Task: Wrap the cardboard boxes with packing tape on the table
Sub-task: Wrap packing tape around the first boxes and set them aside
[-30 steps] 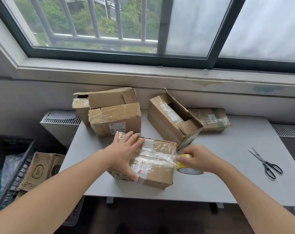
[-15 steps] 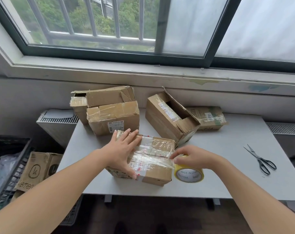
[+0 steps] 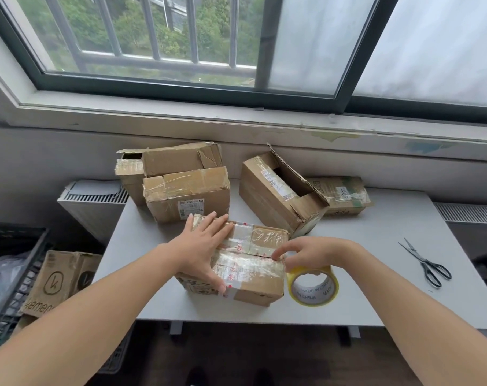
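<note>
Your left hand (image 3: 206,246) lies flat on top of the near box (image 3: 260,289), fingers straight and spread, thumb reaching down toward its front edge. That box sits by the front edge of the table (image 3: 376,274), with clear tape layered across its top.

Your right hand (image 3: 312,253) arches over the box's right end, fingers curled, index fingertip on the tape at the top right edge. Under that hand, just beside the box's right side, the yellow tape roll (image 3: 334,285) stands on edge on the table. Whether the hand grips the roll or only rests over it cannot be told.

Behind the box to the left, two taped boxes (image 3: 186,196) stand together. Behind it to the right sits an open-flapped box (image 3: 264,190), with a flatter box (image 3: 342,195) past that. Scissors (image 3: 426,260) lie well to the box's right.
</note>
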Available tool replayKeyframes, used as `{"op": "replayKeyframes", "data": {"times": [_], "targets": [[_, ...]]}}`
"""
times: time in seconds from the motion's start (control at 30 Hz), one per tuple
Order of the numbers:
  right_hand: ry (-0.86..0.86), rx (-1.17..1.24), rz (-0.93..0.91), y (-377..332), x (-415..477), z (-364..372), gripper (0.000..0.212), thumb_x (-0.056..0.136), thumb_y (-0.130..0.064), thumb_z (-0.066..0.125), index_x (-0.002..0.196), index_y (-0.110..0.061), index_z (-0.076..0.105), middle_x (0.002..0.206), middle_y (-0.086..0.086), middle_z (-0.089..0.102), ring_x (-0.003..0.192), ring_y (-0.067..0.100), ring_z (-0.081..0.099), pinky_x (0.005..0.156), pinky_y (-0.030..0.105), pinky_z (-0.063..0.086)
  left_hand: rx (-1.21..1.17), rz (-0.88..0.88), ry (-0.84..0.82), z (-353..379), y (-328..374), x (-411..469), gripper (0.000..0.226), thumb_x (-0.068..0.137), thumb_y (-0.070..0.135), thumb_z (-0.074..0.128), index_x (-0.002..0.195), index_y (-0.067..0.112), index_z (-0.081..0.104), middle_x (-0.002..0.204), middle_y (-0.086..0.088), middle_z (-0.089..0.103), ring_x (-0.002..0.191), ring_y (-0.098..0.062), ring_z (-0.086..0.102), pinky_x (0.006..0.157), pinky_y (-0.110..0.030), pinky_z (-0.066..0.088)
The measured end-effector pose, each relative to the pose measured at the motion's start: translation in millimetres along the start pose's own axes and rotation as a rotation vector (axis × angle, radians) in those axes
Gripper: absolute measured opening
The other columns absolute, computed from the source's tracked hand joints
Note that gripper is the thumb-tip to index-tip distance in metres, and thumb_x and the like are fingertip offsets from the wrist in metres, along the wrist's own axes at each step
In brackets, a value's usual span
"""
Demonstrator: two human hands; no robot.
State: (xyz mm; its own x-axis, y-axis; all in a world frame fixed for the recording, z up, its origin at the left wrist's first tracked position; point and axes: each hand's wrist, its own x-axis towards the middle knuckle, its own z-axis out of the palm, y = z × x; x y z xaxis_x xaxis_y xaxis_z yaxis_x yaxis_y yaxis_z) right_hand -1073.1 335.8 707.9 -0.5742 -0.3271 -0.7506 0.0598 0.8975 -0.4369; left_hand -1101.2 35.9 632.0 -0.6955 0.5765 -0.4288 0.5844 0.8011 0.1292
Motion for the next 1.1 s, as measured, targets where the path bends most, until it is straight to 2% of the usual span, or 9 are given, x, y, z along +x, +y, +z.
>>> {"op": "replayKeyframes", "data": {"times": [0.1,0.27,0.33,0.6,0.83,0.9,0.97,1.03,1.1], "targets": [[-0.081,0.007,0.029,-8.3,10.0,-3.2,0.046,0.094,-0.031,0.058,0.14,-0.035,0.055,0.089,0.003,0.062,0.073,0.017,0.055,0.064,0.03,0.049,-0.007,-0.003,-0.006,-0.5,0.5,0.5,0.157,0.049,0.107,0.053,0.16,0.026,-0.023,0.167,0.007,-0.03,0.151,-0.021,-0.035,0.12,-0.069,-0.011],[-0.118,0.078,0.047,-28.7,28.3,-1.4,0.046,0.092,-0.023,0.059,0.134,-0.002,0.059,0.068,0.0,0.054,0.058,0.014,0.043,0.049,0.025,0.038,-0.021,-0.002,0.005,0.1,1.8,-0.8,0.157,0.048,0.105,0.056,0.161,0.026,-0.021,0.168,0.008,-0.028,0.152,-0.019,-0.033,0.12,-0.069,-0.011],[-0.117,0.101,0.036,-33.6,30.9,-3.5,0.045,0.093,-0.02,0.058,0.132,0.002,0.058,0.068,0.001,0.053,0.055,0.014,0.041,0.047,0.024,0.035,-0.022,-0.004,0.022,1.9,0.9,-1.4,0.158,0.048,0.106,0.056,0.161,0.026,-0.02,0.168,0.008,-0.026,0.152,-0.019,-0.032,0.12,-0.068,-0.011],[-0.115,0.3,-0.053,-23.6,23.3,-8.2,0.024,0.094,-0.018,0.055,0.115,-0.017,0.068,0.068,-0.002,0.052,0.056,0.013,0.038,0.05,0.025,0.03,-0.051,0.003,0.077,4.8,-2.6,-3.1,0.153,0.048,0.106,0.055,0.163,0.03,-0.013,0.171,0.011,-0.015,0.156,-0.016,-0.023,0.121,-0.065,-0.014],[-0.04,0.178,-0.05,-28.1,14.9,-15.6,0.031,0.099,-0.021,0.053,0.123,-0.022,0.072,0.069,-0.004,0.058,0.055,0.01,0.045,0.053,0.025,0.039,-0.067,-0.004,0.109,7.2,-3.2,-3.1,0.148,0.05,0.106,0.054,0.164,0.032,-0.006,0.171,0.012,-0.007,0.157,-0.014,-0.015,0.123,-0.063,-0.012],[-0.006,0.095,-0.053,-29.7,8.8,-16.6,0.035,0.099,-0.023,0.052,0.128,-0.027,0.07,0.079,-0.004,0.063,0.061,0.011,0.053,0.058,0.025,0.047,-0.074,-0.007,0.125,7.4,-2.7,-2.4,0.147,0.05,0.106,0.053,0.164,0.031,-0.004,0.171,0.011,-0.005,0.157,-0.015,-0.013,0.123,-0.062,-0.012],[0.033,-0.017,-0.046,-32.5,3.2,-16.3,0.038,0.098,-0.028,0.052,0.131,-0.035,0.068,0.11,-0.007,0.068,0.084,0.015,0.067,0.076,0.026,0.056,-0.085,-0.012,0.13,6.8,-1.9,-1.9,0.147,0.051,0.106,0.053,0.164,0.031,-0.002,0.171,0.011,-0.003,0.157,-0.015,-0.012,0.123,-0.063,-0.01],[0.022,-0.065,-0.041,-35.0,-0.4,-14.7,0.043,0.096,-0.032,0.051,0.136,-0.039,0.064,0.135,-0.009,0.059,0.104,0.017,0.068,0.091,0.028,0.057,-0.091,-0.013,0.139,7.0,-1.5,-1.9,0.147,0.05,0.106,0.054,0.164,0.03,-0.001,0.171,0.011,-0.002,0.157,-0.015,-0.011,0.123,-0.063,-0.01],[-0.002,-0.125,-0.031,-40.5,-5.7,-12.8,0.05,0.093,-0.035,0.051,0.143,-0.041,0.057,0.146,-0.011,0.05,0.111,0.013,0.066,0.098,0.028,0.054,-0.092,-0.014,0.143,7.5,-1.2,-3.4,0.148,0.05,0.106,0.053,0.164,0.03,-0.002,0.171,0.011,-0.003,0.158,-0.015,-0.011,0.123,-0.062,-0.011]]}}
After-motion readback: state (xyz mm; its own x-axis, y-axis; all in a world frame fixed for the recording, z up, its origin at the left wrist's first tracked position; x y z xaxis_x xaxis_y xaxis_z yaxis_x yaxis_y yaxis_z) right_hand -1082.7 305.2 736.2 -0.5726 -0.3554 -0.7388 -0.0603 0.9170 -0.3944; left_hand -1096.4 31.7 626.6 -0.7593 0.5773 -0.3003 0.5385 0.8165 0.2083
